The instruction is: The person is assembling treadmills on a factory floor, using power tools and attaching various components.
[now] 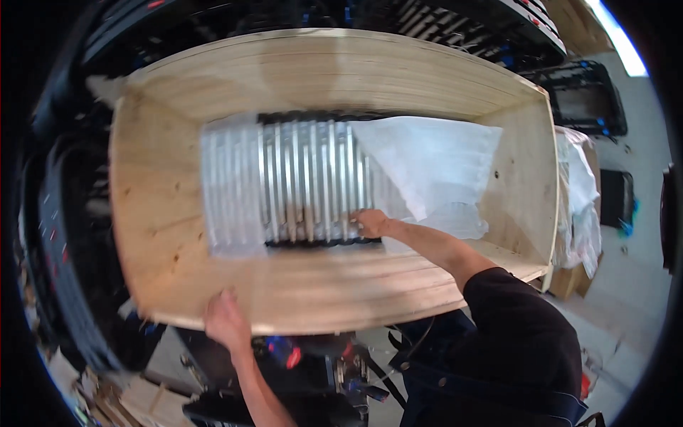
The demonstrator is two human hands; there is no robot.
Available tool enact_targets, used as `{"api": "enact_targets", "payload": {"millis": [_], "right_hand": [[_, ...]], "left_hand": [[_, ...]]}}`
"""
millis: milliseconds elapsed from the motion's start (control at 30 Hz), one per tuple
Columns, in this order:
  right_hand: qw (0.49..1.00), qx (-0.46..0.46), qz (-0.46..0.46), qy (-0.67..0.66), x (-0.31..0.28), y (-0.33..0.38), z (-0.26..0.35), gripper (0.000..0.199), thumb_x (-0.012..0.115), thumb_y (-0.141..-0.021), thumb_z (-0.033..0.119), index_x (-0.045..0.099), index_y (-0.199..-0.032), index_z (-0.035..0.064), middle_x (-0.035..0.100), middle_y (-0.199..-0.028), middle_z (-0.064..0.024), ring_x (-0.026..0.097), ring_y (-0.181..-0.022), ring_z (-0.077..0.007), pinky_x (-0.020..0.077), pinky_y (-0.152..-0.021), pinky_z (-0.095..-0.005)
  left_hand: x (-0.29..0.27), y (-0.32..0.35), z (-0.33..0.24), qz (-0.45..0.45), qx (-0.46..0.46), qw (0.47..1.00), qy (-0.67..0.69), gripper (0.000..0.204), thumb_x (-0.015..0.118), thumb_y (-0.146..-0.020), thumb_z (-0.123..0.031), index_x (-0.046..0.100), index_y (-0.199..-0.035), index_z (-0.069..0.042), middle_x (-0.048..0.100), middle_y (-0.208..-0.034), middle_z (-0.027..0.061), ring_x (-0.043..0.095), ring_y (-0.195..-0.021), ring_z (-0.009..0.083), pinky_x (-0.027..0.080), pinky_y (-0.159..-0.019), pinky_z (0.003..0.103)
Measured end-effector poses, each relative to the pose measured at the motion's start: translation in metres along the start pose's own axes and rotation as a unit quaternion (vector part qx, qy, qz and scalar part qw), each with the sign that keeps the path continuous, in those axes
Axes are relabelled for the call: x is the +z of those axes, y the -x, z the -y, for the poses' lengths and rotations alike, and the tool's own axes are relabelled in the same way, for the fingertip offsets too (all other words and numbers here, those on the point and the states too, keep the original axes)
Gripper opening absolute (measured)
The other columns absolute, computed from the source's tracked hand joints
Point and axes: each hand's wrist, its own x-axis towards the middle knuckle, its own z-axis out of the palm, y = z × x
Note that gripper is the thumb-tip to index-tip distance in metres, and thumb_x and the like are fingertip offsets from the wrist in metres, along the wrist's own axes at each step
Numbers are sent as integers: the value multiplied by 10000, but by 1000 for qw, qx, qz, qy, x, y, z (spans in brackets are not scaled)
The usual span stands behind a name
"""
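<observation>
A large open wooden crate [334,288] lies before me. Inside it is a row of silvery ribbed metal bars [306,181], with black edging along the far and near sides. My right hand [371,223] reaches into the crate, its fingers curled at the near end of one bar toward the right of the row. Translucent white wrapping sheet [231,185] covers the row's left end, and another sheet part [434,160] lies folded in a point over the right side. At the crate's near rim, toward the left, is my left hand [228,318]; its fingers are smeared by motion.
Black slotted parts [455,32] stand beyond the far wall, with more dark frames [75,242] at the left. Clear plastic wrap [580,196] hangs outside the right wall. Flattened cardboard [153,402] lies low at the left.
</observation>
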Motion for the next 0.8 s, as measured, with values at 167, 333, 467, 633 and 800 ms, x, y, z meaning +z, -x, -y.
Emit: {"api": "enact_targets", "payload": {"millis": [167, 333, 467, 633, 800], "right_hand": [[903, -64, -402, 141, -74, 21, -35, 816, 829, -745, 225, 443, -1454, 103, 479, -1425, -229, 446, -1332, -418, 350, -1097, -561], [825, 406, -369, -133, -63, 15, -172, 1331, 935, -616, 457, 114, -1615, 143, 282, -1575, -300, 326, -1426, -516, 282, -1142, -651], [872, 408, -111, -248, 49, -38, -62, 1414, 933, -622, 498, 1, -1634, 171, 233, -1583, -358, 348, -1397, -575, 387, -1068, -677], [940, 333, -72, 4, 102, -32, -67, 1040, 785, -798, 233, 149, -1608, 82, 417, -1486, -317, 662, -1096, -415, 589, -851, -531], [983, 38, 126, 128, 64, -69, -9, 310, 700, -824, 263, 757, -1044, 53, 726, -1136, -149, 706, -1050, -330, 612, -765, -511]], "left_hand": [[-3, -8, -18, -59, -86, 994, 24, 357, 485, -1041, -282, 712, -1032, -6, 679, -775, 117, 631, -796, 319, 462, -784, 441], [6, -22, -22, -29, -63, 997, 29, 401, 467, -1040, -326, 711, -1015, -9, 670, -789, 120, 613, -792, 328, 453, -776, 441], [-4, -2, -9, -9, -147, 989, -2, 330, 554, -1013, -295, 719, -998, -10, 682, -815, 134, 623, -767, 310, 479, -726, 437], [4, -20, -31, 17, -117, 993, 27, 297, 633, -990, -245, 697, -1110, 19, 733, -963, 165, 695, -884, 247, 545, -794, 388], [-36, -40, 14, 1, -73, 997, -26, 308, 620, -991, -269, 708, -1057, 18, 709, -882, 186, 669, -793, 311, 524, -753, 411]]}}
